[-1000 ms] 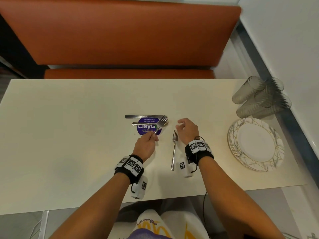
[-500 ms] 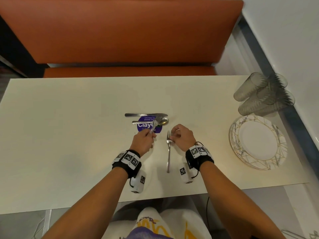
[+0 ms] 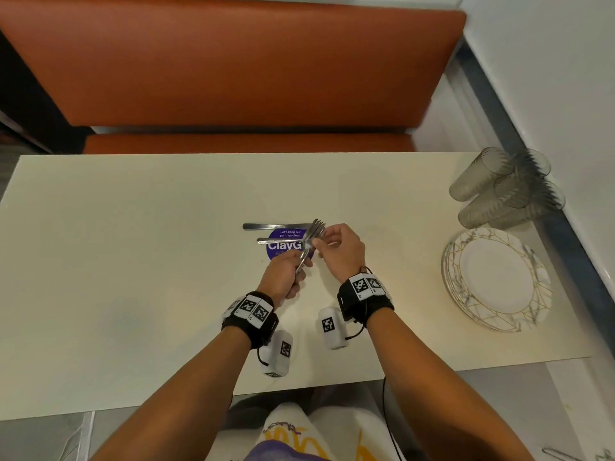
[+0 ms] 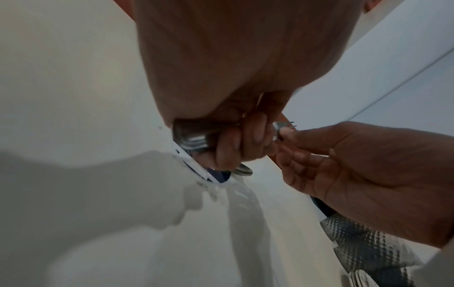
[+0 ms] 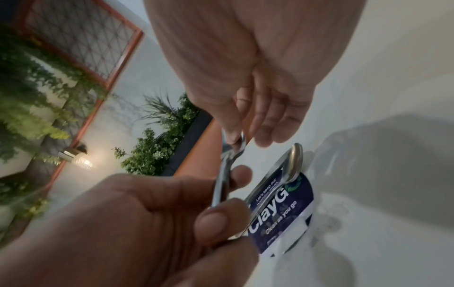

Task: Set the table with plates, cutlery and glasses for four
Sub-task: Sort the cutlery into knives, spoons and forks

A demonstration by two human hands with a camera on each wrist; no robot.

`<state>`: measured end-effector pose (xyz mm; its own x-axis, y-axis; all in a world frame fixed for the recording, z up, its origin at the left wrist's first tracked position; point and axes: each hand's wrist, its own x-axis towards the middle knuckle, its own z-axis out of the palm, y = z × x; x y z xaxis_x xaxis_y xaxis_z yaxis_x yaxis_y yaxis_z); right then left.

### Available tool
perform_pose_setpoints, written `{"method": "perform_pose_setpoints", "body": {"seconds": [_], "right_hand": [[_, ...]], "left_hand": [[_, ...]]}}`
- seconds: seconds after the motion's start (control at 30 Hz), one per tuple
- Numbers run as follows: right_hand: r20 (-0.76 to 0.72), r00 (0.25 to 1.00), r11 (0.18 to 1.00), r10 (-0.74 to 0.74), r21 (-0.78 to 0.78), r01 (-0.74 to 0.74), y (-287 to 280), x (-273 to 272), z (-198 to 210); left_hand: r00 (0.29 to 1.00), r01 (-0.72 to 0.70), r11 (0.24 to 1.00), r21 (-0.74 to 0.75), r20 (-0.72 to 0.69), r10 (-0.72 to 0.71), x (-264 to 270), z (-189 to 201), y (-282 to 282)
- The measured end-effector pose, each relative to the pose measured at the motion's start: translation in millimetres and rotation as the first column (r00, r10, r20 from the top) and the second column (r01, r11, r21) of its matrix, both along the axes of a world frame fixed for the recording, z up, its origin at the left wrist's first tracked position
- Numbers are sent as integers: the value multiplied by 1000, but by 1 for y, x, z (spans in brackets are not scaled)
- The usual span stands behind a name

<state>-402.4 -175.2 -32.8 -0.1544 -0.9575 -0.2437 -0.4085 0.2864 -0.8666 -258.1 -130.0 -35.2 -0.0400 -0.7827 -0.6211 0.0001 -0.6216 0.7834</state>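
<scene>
Lifted off the table since a moment ago, the fork that lay by the right hand [image 3: 342, 251] now joins the others in a bundle of forks [image 3: 311, 239] held up over the cream table [image 3: 133, 261]; their exact count is unclear. Fingers of the left hand [image 3: 283, 277] curl round the handles, while the right thumb and forefinger pinch the bundle just below the tines, its other fingers loosely spread. Beyond them one knife [image 3: 266, 226] and one spoon [image 3: 276, 241] lie across a purple sticker [image 3: 279, 249]; only the right wrist view shows the spoon's bowl [image 5: 293, 163]. Far right sit a stack of plates [image 3: 497, 277] and four glasses [image 3: 506, 191].
</scene>
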Motion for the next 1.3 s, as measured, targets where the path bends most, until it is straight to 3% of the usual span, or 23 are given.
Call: {"method": "perform_pose_setpoints", "body": {"seconds": [0.13,0.33,0.5,0.57,0.67,0.73,0.9,1.1,1.3], "right_hand": [[-75,996,997,57,-53,-61,-5,0,2],[-79,951,954,299,-6,-300,-27,-6,12],[-166,945,956,283,-35,-293,-36,-3,11],[-180,948,962,261,-31,-271,-37,-2,8],[-182,965,980,191,-28,-199,-37,-2,2],[-165,978,991,129,-12,-133,-35,-2,-4],[-86,996,993,-38,109,47,-23,-3,-23],[10,995,950,-103,298,95,-5,4,-40],[-169,985,951,44,309,10,-12,1,-58]], "left_hand": [[1000,-3,999,35,-20,3,6,-1,0],[997,3,999,35,-78,0,10,0,5],[998,37,999,-10,-54,-37,12,-5,9],[997,73,996,-51,44,-71,13,-9,11],[914,234,957,-174,375,-155,20,-20,13],[850,298,928,-224,505,-151,28,-25,13],[741,352,887,-300,668,-68,52,-33,-3],[540,442,854,-274,842,-10,62,-51,-25],[545,452,864,-223,836,-69,59,-61,-32]]}}
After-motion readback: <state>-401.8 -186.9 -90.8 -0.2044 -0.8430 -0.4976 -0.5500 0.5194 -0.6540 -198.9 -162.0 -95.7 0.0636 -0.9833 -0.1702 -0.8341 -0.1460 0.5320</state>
